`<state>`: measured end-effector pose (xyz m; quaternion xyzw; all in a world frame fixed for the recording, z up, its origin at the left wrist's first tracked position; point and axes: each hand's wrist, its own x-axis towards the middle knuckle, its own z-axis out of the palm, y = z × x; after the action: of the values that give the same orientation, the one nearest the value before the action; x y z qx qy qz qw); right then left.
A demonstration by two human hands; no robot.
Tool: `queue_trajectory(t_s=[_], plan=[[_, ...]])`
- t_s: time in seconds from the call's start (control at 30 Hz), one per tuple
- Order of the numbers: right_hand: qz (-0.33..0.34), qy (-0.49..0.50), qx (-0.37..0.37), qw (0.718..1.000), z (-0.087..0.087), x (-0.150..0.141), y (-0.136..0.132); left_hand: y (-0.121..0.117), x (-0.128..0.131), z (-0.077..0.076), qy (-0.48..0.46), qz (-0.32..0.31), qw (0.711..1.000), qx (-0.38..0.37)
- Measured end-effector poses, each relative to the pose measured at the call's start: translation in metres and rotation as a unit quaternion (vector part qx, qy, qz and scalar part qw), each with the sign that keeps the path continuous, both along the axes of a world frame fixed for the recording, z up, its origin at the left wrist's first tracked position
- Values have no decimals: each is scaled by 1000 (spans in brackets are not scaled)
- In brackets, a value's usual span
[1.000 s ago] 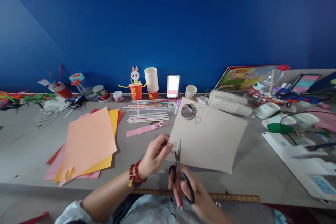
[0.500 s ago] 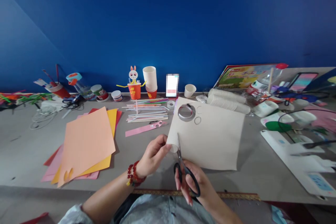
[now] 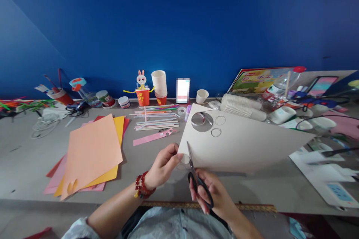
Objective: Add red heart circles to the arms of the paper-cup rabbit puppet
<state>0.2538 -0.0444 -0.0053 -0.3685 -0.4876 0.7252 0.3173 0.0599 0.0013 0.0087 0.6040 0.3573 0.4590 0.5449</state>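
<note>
Multiple brushes stand in a red cup (image 3: 63, 97) at the left rear of the tabletop (image 3: 140, 171). A tilted clear bottle (image 3: 85, 89) follows, with a blue and orange top, then two lidded jars (image 3: 105, 99). An orange-red cup (image 3: 143, 98) holds a rabbit figure (image 3: 141, 79) with yellow straw arms. Beside it, a stack of white cups (image 3: 159, 84) stands upright on red cups (image 3: 161, 100). One white cup (image 3: 202, 96) stands separately; nested cups (image 3: 244, 111) lie on their sides at the right.

Coloured sheets (image 3: 95, 153) overlap at the left, orange uppermost, well apart from the hands. A pink strip (image 3: 150, 139) lies in front of the loose straws (image 3: 157, 123). The left hand (image 3: 165, 164) pinches the left edge of a white sheet (image 3: 238, 145), beside a small circle. The right hand (image 3: 211, 192) grips the scissors (image 3: 191, 162) by their loops, with the blades at that edge. The hands are apart. The sheet has one large round opening and two ring outlines; its far corner extends toward the white panel (image 3: 333, 190) at the right.

The tabletop is grey and meets a blue wall (image 3: 179, 26).
</note>
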Motion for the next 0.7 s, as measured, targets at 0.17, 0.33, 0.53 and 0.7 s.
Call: queue_trajectory(t_s=[0.17, 0.33, 0.53, 0.7], plan=[[-3, -6, 12, 1000, 0, 2, 1, 0, 1, 3, -4, -5, 1000, -3], [2, -15, 11, 1000, 0, 3, 3, 1, 1, 5, -4, -9, 1000, -9], [17, -20, 20, 999, -3, 7, 6, 3, 0, 5, 9, -8, 1000, -6], [25, -31, 37, 999, -5, 11, 7, 4, -2, 6, 9, -16, 1000, -6]])
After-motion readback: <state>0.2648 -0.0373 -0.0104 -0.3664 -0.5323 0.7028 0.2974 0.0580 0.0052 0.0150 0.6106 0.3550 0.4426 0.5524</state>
